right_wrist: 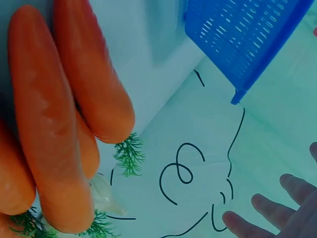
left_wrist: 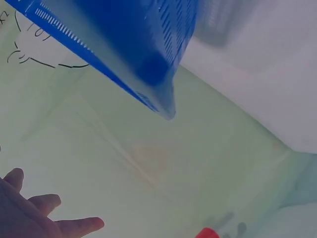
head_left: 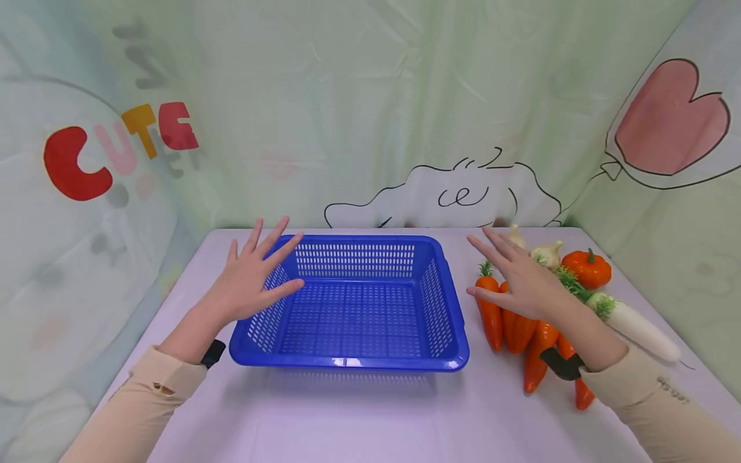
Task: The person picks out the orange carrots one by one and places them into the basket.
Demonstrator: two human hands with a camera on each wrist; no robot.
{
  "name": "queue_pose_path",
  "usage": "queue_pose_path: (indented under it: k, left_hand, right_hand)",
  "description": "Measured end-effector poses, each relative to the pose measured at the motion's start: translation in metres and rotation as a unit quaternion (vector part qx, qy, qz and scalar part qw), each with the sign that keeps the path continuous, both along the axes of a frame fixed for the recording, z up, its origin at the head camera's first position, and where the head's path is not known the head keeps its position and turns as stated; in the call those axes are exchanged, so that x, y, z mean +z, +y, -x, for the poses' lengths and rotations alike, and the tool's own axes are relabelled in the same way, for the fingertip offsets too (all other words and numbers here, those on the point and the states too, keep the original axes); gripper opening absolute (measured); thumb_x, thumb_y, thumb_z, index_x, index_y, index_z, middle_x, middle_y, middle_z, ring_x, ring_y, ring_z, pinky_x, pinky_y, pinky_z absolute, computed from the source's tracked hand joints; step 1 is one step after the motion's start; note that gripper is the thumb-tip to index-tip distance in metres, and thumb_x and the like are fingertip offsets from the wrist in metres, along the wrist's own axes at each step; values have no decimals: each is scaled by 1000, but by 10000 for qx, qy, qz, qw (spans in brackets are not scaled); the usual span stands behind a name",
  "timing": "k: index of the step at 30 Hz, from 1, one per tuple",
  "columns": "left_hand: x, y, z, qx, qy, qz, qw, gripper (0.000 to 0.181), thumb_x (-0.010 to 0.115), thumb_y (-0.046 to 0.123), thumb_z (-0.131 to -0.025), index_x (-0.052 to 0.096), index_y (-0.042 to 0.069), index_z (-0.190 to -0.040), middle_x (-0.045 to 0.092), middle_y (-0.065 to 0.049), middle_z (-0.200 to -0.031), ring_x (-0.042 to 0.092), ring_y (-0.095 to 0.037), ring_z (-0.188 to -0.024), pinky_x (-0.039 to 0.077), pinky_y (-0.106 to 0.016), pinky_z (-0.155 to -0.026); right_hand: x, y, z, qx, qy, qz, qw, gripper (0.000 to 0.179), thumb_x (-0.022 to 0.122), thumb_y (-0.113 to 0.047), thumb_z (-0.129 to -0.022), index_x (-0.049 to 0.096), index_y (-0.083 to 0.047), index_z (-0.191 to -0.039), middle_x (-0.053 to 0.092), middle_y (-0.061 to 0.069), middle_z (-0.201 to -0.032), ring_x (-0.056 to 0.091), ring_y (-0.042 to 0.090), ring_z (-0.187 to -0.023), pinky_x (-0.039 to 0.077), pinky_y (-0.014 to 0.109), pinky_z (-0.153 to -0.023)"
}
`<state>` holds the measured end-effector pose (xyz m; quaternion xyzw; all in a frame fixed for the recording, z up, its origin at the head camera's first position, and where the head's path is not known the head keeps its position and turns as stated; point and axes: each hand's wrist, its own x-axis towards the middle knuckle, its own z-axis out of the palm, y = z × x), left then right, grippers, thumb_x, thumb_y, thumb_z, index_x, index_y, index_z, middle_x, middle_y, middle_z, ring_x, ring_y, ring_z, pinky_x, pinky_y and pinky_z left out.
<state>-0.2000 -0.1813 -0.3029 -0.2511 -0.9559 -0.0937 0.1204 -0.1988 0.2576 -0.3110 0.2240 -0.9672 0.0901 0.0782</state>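
A blue plastic basket [head_left: 353, 321] with slotted walls stands on the table between my two hands. My left hand [head_left: 249, 276] is spread wide over the basket's left rim, holding nothing; in the left wrist view its fingers [left_wrist: 79, 227] stretch out apart from the basket [left_wrist: 124, 39]. On the other side, my right hand [head_left: 521, 276] is spread above several orange carrots [head_left: 491, 315] with green tops. Nothing is in its grasp, and it partly hides the vegetables below. The right wrist view shows the carrots [right_wrist: 49, 129] large and close, with the fingers [right_wrist: 272, 210] extended.
Beyond the right hand lie garlic bulbs [head_left: 547, 254], an orange pumpkin [head_left: 586, 269] and a white radish [head_left: 642, 328]. The table [head_left: 347, 424] has a pale cloth. Printed curtains [head_left: 359, 116] hang close behind and at both sides.
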Motion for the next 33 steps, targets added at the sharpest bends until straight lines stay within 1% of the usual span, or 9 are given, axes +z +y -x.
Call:
queue_pose_path:
  k: [5, 8, 11, 14, 17, 20, 25, 29, 33]
  left_hand:
    - [-5, -7, 2, 148, -81, -90, 9998, 75, 45, 60, -85, 15, 30, -147, -3, 4, -154, -13, -31, -137, 2, -73, -95]
    - [-7, -11, 3, 187, -144, -228, 9995, 76, 46, 60, -86, 15, 29, -147, -2, 3, -154, -12, -32, -137, 2, -73, -95]
    - [-10, -13, 4, 204, -245, -416, 9986, 75, 46, 58, -86, 15, 28, -148, -2, 2, -154, -12, -33, -137, 2, -74, -95]
    - [-13, -16, 4, 226, -353, -585, 9974, 74, 47, 56, -87, 14, 27, -148, -2, 2, -154, -11, -34, -137, 2, -74, -94]
    - [-17, -19, 5, 274, -469, -726, 9959, 73, 47, 55, -88, 13, 29, -148, -2, 1, -154, -10, -35, -137, 2, -74, -94]
    - [-21, -22, 5, 359, -593, -811, 9943, 73, 46, 54, -89, 11, 29, -148, -2, 1, -154, -10, -36, -137, 3, -75, -94]
    - [-28, -27, 5, 518, -762, -897, 9917, 72, 45, 53, -89, 10, 27, -148, -2, 0, -154, -8, -37, -137, 5, -74, -94]
    - [-33, -29, 6, 566, -810, -1008, 9900, 71, 45, 51, -90, 11, 26, -148, -1, -1, -154, -5, -38, -136, 6, -75, -93]
    - [-36, -30, 6, 539, -845, -1193, 9878, 70, 45, 49, -91, 12, 25, -148, 0, -2, -154, -4, -41, -136, 7, -75, -93]
  right_hand:
    - [-8, 4, 1, -81, -47, 24, 10000, 84, 57, -53, -83, 13, -23, -148, 12, 18, -150, 25, 48, -127, 39, 66, -82]
    - [-14, 8, 2, -69, -22, 124, 9999, 85, 60, -50, -82, 15, -21, -148, 13, 21, -149, 26, 50, -125, 33, 68, -87]
    - [-19, 11, 2, -152, -74, 200, 9997, 86, 61, -49, -81, 14, -20, -148, 14, 21, -149, 26, 53, -125, 28, 71, -87]
    - [-24, 14, 0, -255, -179, 285, 9991, 86, 61, -49, -82, 14, -20, -148, 14, 21, -149, 26, 54, -124, 32, 70, -83]
    - [-28, 16, 0, -276, -251, 364, 9986, 86, 62, -47, -82, 15, -18, -148, 14, 22, -148, 27, 54, -123, 34, 69, -83]
    - [-32, 18, 0, -304, -288, 396, 9983, 86, 62, -47, -82, 14, -18, -148, 13, 22, -148, 27, 53, -123, 33, 68, -86]
    - [-38, 19, 1, -417, -352, 459, 9975, 88, 63, -48, -81, 13, -19, -148, 15, 23, -148, 28, 53, -123, 34, 68, -84]
    - [-44, 20, 2, -476, -516, 561, 9960, 88, 64, -46, -81, 14, -18, -148, 15, 25, -147, 29, 53, -122, 34, 69, -83]
    - [-49, 20, 4, -482, -613, 626, 9950, 87, 64, -46, -81, 17, -14, -147, 17, 26, -146, 29, 54, -122, 34, 69, -82]
